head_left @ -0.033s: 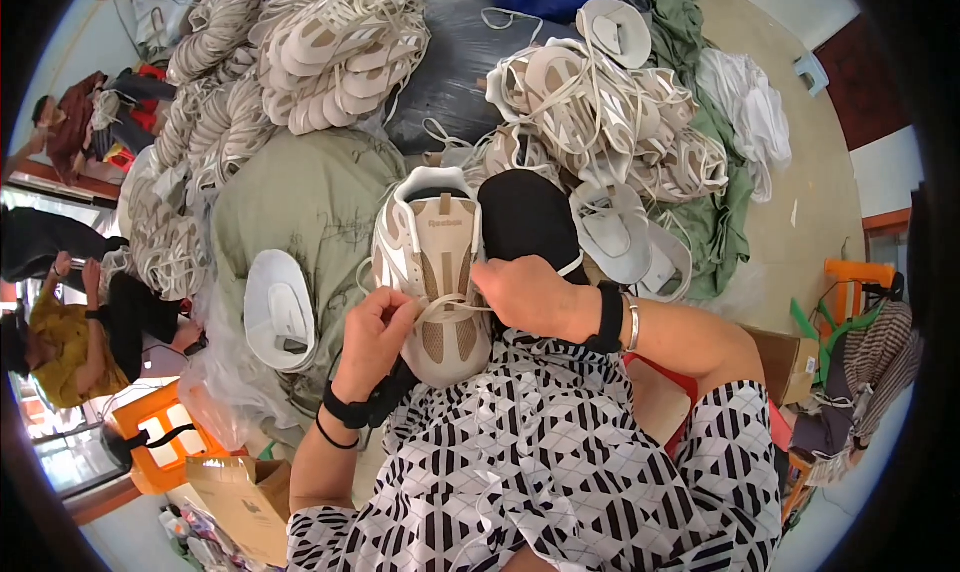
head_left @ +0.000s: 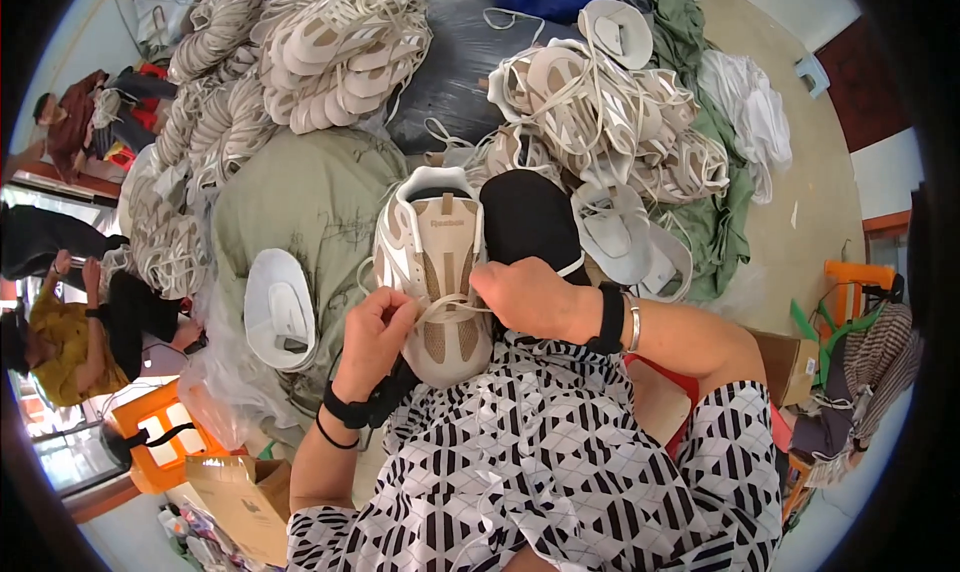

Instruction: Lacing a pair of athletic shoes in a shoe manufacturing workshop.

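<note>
A beige and white shoe upper [head_left: 447, 234] lies in front of my body, its heel collar away from me and its toe toward me. Across its front runs a pale shoelace [head_left: 447, 307]. At the left edge of the upper, my left hand [head_left: 376, 332] pinches the lace between thumb and fingertips. My right hand [head_left: 530, 297] is closed on the lace at the right edge, its fingertips partly hidden behind the knuckles. A black padded form [head_left: 528, 224] sits right beside the upper, beyond my right hand.
Stacked shoe uppers [head_left: 345, 57] rise at the far left, with a looser heap of laced uppers [head_left: 590, 112] at the far right. A white shoe-shaped piece [head_left: 280, 310] rests on green cloth [head_left: 310, 192]. Another person [head_left: 75, 337] sits at left, near a cardboard box [head_left: 240, 502].
</note>
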`<action>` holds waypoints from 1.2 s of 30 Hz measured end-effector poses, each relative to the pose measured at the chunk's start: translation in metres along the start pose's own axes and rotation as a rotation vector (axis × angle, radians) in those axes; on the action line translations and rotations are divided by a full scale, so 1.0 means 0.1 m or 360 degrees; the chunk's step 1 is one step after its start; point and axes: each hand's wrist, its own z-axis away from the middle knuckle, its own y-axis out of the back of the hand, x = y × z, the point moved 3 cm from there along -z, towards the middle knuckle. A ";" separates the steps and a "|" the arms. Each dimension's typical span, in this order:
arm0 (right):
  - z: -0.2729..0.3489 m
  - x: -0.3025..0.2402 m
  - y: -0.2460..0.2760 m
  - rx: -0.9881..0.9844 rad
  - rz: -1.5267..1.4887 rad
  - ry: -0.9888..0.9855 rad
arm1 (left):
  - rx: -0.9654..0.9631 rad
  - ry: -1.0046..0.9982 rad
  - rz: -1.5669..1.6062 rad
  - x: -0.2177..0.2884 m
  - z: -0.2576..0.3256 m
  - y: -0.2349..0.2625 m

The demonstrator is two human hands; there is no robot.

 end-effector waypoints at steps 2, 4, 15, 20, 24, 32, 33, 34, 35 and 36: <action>0.03 -0.08 -0.02 -0.0054 0.0363 0.0289 | -0.0002 0.0080 0.0060 -0.06 0.02 0.01; 0.03 -0.08 -0.02 -0.0070 0.0378 0.0307 | -0.0012 0.0094 0.0092 -0.08 -0.01 -0.01; 0.57 -1.12 1.26 -0.1477 -0.1874 0.0754 | -0.0046 0.0147 0.0231 -0.12 -0.14 -0.01; 0.52 -1.35 1.58 -0.0935 -0.2028 0.1299 | 0.0008 0.0156 0.0179 -0.18 -0.11 0.04; 0.52 -1.32 1.71 -0.0547 -0.1911 0.1330 | 0.0092 0.0116 -0.0082 -0.09 -0.13 0.00; 0.77 -1.06 1.61 -0.0340 -0.1385 0.1321 | 0.0344 -0.0521 -0.1099 0.30 -0.08 0.04; 0.71 -1.01 1.62 -0.0618 -0.0811 0.1304 | 0.0199 -0.0617 -0.1311 0.33 -0.10 0.09; 0.61 -0.92 1.55 -0.0381 -0.0819 0.1092 | 0.0034 -0.0740 -0.1493 0.38 -0.15 0.05; 0.45 -0.75 1.39 -0.0140 -0.0824 0.0888 | -0.0103 -0.0648 -0.1621 0.42 -0.18 0.03; 0.31 -0.54 1.23 -0.0068 -0.0723 0.0547 | -0.0074 -0.0708 -0.1625 0.48 -0.25 -0.01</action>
